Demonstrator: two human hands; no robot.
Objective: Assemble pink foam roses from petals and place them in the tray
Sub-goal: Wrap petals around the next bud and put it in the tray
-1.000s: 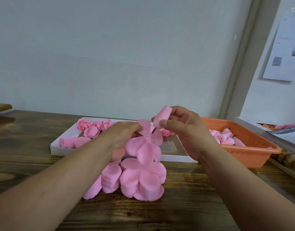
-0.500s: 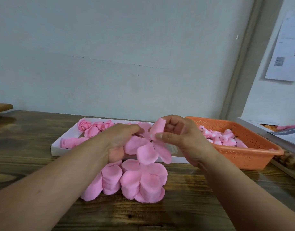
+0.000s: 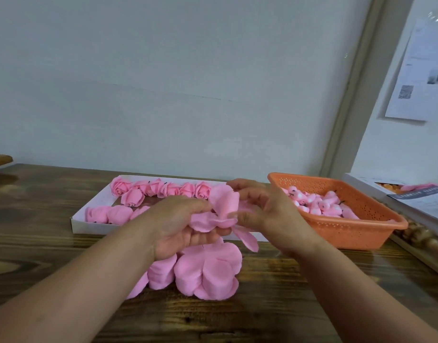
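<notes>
Your rose (image 3: 223, 209) sits half-built between your two hands, held above the counter (image 3: 64, 243) near the centre of view. One petal stands up, others spread flat, and one droops toward 5 o'clock. Your left hand (image 3: 178, 226) cups the flat petals from below, its fingers curled round them with the thumb on top. Your right hand (image 3: 265, 209) meets the rose from 3 o'clock, its fingers (image 3: 240, 191) curled over the upright petal and its thumb at the petal's base, pinching it.

Directly under the hands, at 6 o'clock, lie the petal stacks (image 3: 208, 273) on the counter. At 11 o'clock from the rose, the white tray (image 3: 89, 225) holds finished roses (image 3: 161, 189) in a row along its far side, with a few more at its near left. At 3 o'clock stands the orange basket (image 3: 349, 229), with pink buds (image 3: 319, 203) heaped inside. Papers (image 3: 423, 199) lie beyond it at the right edge.
</notes>
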